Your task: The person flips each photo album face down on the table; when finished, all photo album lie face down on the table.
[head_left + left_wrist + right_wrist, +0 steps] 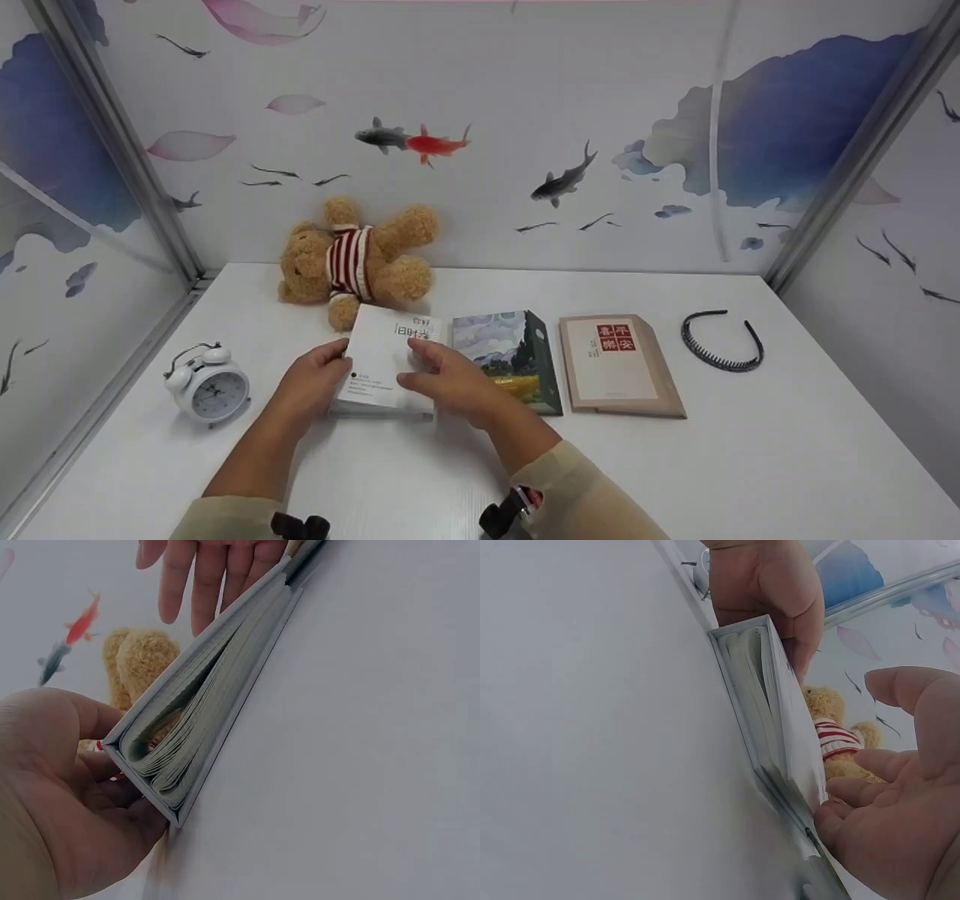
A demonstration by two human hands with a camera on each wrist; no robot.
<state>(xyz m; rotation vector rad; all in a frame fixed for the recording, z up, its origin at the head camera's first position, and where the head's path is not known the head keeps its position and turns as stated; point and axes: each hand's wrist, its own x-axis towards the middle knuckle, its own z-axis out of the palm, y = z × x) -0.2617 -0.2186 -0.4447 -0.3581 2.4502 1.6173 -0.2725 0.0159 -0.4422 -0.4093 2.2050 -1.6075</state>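
A thick white hardcover book (384,367) with dark print lies at the front middle of the table. My left hand (311,382) grips it along the left edge. The left wrist view shows the left hand (82,787) round the spine, with the bottom page edges (217,705) fanned slightly apart between the covers. Over the book's right side is my right hand (457,382), thumb and fingers spread. In the right wrist view the right hand (900,795) has its fingers extended beside the cover, lower fingers right at its edge.
A teddy bear (352,255) in a striped shirt lies behind the book. To the left stands a white alarm clock (214,386). On the right are a book with a painted landscape (502,356), a beige book (615,367) and a black headband (720,361). Printed walls enclose the white table (787,450).
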